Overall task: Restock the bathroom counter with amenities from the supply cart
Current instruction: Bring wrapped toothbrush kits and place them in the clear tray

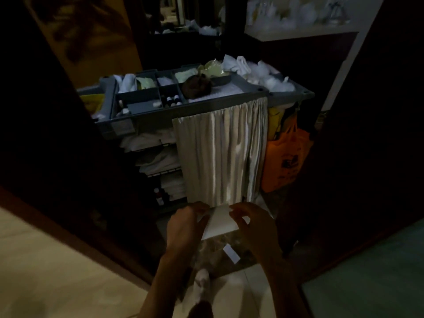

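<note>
**White packet pinched in both hands, cart just ahead**

I hold a flat white packet [219, 222] between both hands. My left hand [184, 222] pinches its left edge and my right hand [254, 227] curls over its right corner. It looks like stiff matte card, sharp-cornered. Below it hangs something crinkled and translucent with a small white label [231, 253]; the light is too dim to say what.

Beyond my hands stands the supply cart [146, 119], grey moulded plastic, with small bottles [173, 98] in a tray compartment ahead and to the left. A pleated, satiny curtain [220, 154] hangs just past my fingertips, and an orange bag [286, 157] droops ahead to the right.

I judge it best to grip the edges, spare the faces, and carry the packet level to the bathroom tabletop, which is out of view
</note>
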A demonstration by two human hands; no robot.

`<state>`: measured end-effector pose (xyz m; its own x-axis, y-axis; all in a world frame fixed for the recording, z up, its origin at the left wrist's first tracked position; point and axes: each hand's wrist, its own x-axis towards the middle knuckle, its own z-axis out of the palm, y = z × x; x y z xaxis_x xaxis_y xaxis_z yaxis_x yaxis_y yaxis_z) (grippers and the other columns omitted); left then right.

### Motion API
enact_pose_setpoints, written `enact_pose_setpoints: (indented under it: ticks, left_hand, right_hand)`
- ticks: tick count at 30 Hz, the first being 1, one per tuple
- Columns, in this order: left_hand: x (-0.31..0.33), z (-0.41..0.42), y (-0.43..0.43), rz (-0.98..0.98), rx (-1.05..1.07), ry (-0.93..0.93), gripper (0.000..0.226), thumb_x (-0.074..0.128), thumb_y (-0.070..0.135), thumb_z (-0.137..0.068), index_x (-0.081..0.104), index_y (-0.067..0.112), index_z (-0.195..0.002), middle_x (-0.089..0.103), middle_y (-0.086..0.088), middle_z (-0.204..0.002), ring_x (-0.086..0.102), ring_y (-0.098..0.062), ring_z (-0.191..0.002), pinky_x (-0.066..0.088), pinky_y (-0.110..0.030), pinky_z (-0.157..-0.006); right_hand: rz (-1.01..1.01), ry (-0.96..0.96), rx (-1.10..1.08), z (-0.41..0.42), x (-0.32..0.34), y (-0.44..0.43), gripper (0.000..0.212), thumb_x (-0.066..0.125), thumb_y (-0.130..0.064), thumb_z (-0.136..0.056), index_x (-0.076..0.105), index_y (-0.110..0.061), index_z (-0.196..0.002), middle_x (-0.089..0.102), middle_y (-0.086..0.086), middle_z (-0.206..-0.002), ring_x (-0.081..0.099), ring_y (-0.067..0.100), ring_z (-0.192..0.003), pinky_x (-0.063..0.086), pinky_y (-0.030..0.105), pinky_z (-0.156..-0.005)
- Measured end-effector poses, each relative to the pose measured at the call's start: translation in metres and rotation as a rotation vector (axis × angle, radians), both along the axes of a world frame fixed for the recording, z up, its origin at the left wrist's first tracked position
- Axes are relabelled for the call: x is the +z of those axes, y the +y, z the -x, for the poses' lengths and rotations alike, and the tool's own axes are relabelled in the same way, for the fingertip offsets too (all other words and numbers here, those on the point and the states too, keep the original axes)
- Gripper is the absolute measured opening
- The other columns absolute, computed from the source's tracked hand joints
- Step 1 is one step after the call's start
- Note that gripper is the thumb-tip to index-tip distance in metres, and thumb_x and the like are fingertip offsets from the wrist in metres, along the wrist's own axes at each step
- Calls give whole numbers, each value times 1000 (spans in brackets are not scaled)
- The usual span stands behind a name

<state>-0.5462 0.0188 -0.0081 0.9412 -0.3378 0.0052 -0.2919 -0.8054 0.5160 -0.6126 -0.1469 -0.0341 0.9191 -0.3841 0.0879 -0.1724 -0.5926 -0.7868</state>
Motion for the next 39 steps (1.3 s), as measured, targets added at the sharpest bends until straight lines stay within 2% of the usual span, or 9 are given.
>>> enact_pose_setpoints:
  ticks: [4,7,9,13,18,23,32,37,39]
  left_hand:
    - [-13,-59,-39,44,-40,55,26,57,30,-93,65,26,-117,66,5,-116,61,-16,-109,46,-27,-92]
    - [-9,-120,-62,42,-61,-18,27,53,32,-96,60,28,-122,64,9,-112,58,-3,-96,39,-14,-76]
    - [6,-166,-76,75,-46,-37,26,54,32,-96,58,32,-121,64,11,-110,49,5,-85,34,-8,-65]
    - [40,-253,-93,160,36,-93,26,59,28,-93,61,32,-118,66,12,-106,60,0,-92,51,-22,-79]
    - [40,-335,-87,229,154,-135,23,63,26,-89,63,33,-112,67,13,-100,61,-2,-90,53,-27,-78]
    - [22,-369,-64,269,246,-135,26,68,23,-85,66,29,-110,69,10,-96,64,-5,-88,51,-21,-73]
    - [24,-441,-9,379,448,-209,28,70,13,-82,70,23,-107,71,6,-95,66,-9,-88,57,-32,-73]
    - [26,-501,21,319,545,-167,26,69,15,-84,68,28,-106,72,9,-84,66,-7,-83,53,-27,-72]
    - [33,-531,35,302,569,-157,22,70,16,-85,69,27,-104,72,8,-83,66,-7,-80,54,-30,-73]
  right_hand:
    - [-21,32,35,-62,-12,-22,31,54,-45,-92,67,-22,-108,67,-8,-103,59,0,-93,44,14,-86]
    - [-40,66,34,-123,-3,-42,18,59,-34,-93,66,-29,-109,66,-13,-104,59,0,-97,52,29,-88]
    - [-35,53,48,-166,13,-58,17,60,-30,-93,65,-29,-109,64,-15,-104,59,0,-98,53,28,-87]
    - [38,-26,102,-263,51,-82,16,63,-22,-91,67,-25,-107,65,-13,-98,60,-1,-92,49,16,-79]
    - [69,-81,198,-356,62,-78,15,66,-17,-90,70,-21,-104,63,-15,-96,57,-4,-88,38,0,-74]
    - [45,-2,348,-414,44,-58,16,67,-19,-89,66,-28,-102,65,-12,-99,60,0,-92,51,20,-86]
    - [56,-12,479,-509,47,-10,13,64,-19,-91,69,-24,-102,62,-15,-97,54,-7,-87,41,1,-78]
    - [22,-51,547,-588,48,25,13,66,-25,-90,70,-25,-102,68,-11,-100,61,3,-93,52,23,-81]
    - [-8,-61,565,-625,57,44,13,66,-24,-91,70,-24,-102,68,-12,-99,61,4,-93,51,23,-83]
